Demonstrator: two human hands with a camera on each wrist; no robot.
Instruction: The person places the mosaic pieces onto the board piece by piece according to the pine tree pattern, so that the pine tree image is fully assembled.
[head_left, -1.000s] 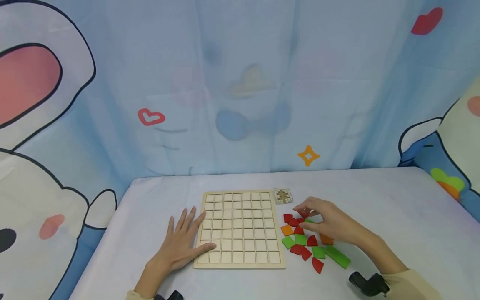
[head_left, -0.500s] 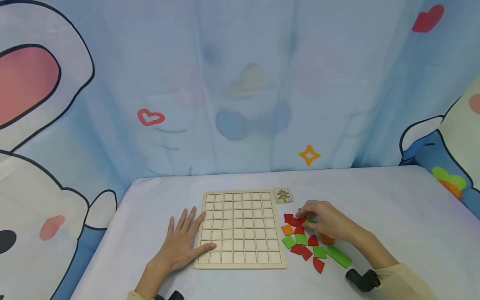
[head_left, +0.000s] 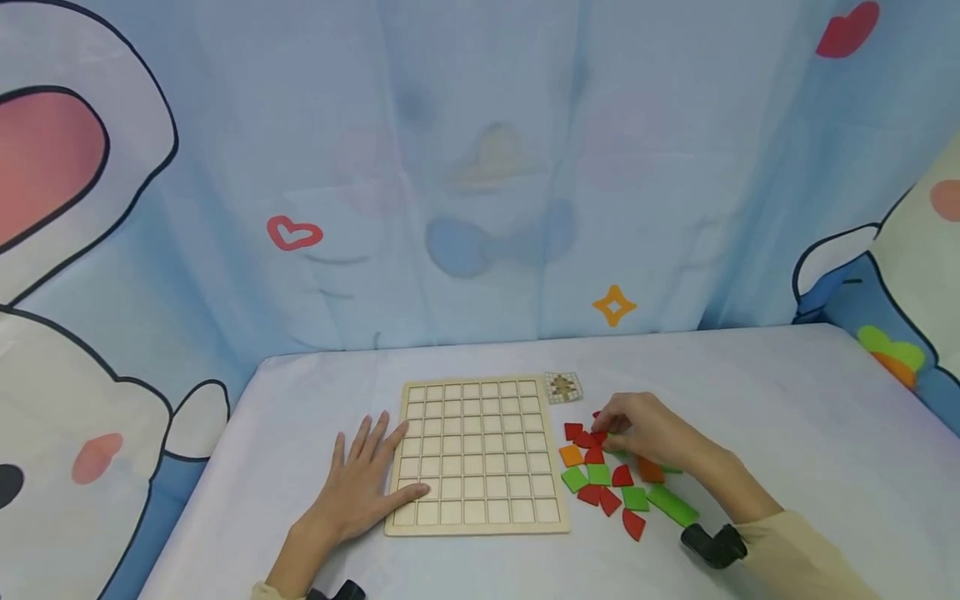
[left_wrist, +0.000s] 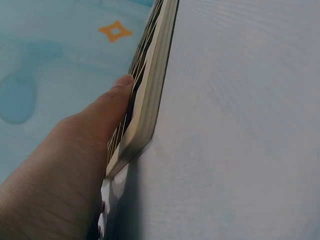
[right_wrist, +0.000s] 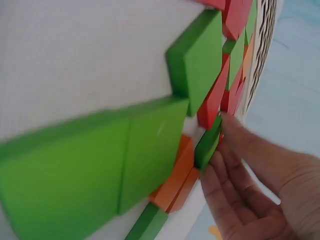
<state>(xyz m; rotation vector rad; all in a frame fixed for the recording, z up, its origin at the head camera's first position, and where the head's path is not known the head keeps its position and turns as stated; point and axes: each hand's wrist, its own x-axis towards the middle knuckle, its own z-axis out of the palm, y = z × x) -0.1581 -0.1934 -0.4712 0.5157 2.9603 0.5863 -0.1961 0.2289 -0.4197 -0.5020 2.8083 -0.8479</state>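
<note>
The left hand (head_left: 358, 492), fingers spread, rests at the left edge of the wooden grid board (head_left: 483, 465), its thumb over the lower-left cells. Right of the board, below the pattern card (head_left: 563, 387), lie red, orange and green tiles (head_left: 598, 474); the right hand (head_left: 651, 427) has thumb and fingertips beside a green tile (right_wrist: 207, 145), though whether they pinch a tile cannot be determined.
</note>
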